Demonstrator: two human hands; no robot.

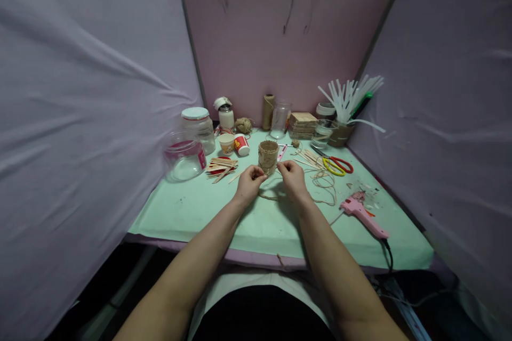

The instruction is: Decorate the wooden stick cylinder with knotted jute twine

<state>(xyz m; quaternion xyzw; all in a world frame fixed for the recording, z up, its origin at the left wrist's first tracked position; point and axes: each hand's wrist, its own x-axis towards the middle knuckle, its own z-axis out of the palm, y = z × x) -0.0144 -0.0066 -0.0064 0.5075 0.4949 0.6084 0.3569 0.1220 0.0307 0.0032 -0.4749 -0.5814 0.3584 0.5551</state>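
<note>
A small round cup wrapped in brown twine (268,157) stands upright on the table, just beyond my hands. My left hand (250,184) is closed in a pinch at the cup's lower left, on a length of twine (269,197) that loops toward me. On the right, my right hand (294,178) pinches the twine too, its fingertips close to the cup's side. Whether the fingertips touch the cup I cannot tell. More loose twine (326,181) lies in coils right of my right hand.
A pink glue gun (365,216) with a cord lies at the right, near scissors (338,165). Wooden sticks (221,168), paper cups (241,145) and clear jars (184,162) stand left. Behind are a twine spool (268,112), wooden squares (303,125) and white glue sticks (346,98).
</note>
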